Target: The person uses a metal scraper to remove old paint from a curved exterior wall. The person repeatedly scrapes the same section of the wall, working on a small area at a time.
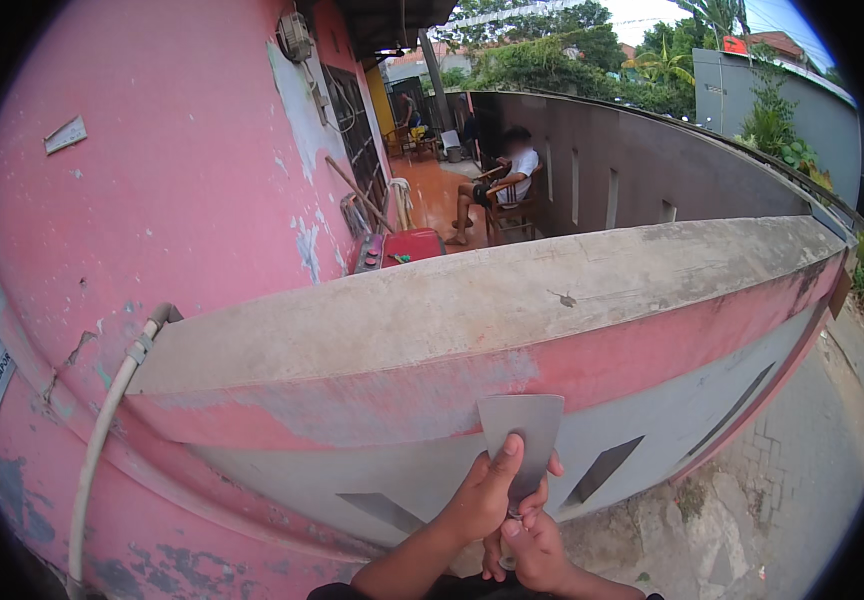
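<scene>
A wide metal scraper (541, 427) points upward, away from me, in front of the pink band (417, 405) of a low wall. My left hand (481, 487) grips the lower part of its blade, with the thumb flat on the face. Below it, my right hand (541, 551) closes around the handle, most of which is hidden by fingers. Whether the blade edge touches the wall cannot be told. Left of the blade, the pink paint is scraped to a greyish patch; to the right it looks more even.
A bare concrete ledge (402, 322) tops the low wall. A pale pipe (102, 450) bends down at the left, beside the peeling pink house wall (162, 165). Beyond the ledge, a person (518, 176) sits in a wooden chair near a red object (413, 242). Pavement (792, 465) lies at right.
</scene>
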Action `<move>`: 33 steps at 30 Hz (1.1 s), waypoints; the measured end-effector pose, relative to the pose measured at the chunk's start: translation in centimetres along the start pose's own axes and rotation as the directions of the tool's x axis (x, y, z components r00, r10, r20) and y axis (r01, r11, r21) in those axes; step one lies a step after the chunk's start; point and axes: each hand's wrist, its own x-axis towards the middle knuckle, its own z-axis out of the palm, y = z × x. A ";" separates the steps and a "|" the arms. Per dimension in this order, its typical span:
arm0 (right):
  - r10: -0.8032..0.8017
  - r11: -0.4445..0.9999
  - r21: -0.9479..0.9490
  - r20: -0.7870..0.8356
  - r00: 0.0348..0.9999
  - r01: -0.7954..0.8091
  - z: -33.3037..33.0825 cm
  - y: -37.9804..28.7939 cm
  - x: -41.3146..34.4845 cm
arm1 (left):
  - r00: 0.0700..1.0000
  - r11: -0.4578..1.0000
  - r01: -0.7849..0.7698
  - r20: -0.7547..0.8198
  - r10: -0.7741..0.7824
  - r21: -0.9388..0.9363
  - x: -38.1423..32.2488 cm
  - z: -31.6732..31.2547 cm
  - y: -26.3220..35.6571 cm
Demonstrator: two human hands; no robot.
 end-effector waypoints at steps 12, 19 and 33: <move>0.031 0.994 0.102 -0.036 0.999 -0.027 0.9 -0.3 -1.1 | 1.000 1.000 0.011 -0.014 -0.011 -0.006 -0.2 0.3 -0.7; 0.004 0.998 0.062 -0.013 1.000 -0.003 1.2 -1.0 -0.4 | 1.000 1.000 -0.008 0.012 0.008 -0.011 0.1 0.2 0.2; 0.046 0.998 0.034 -0.023 0.999 -0.045 0.8 -0.2 -1.0 | 1.000 0.998 -0.004 -0.016 0.005 0.061 0.0 0.2 -0.5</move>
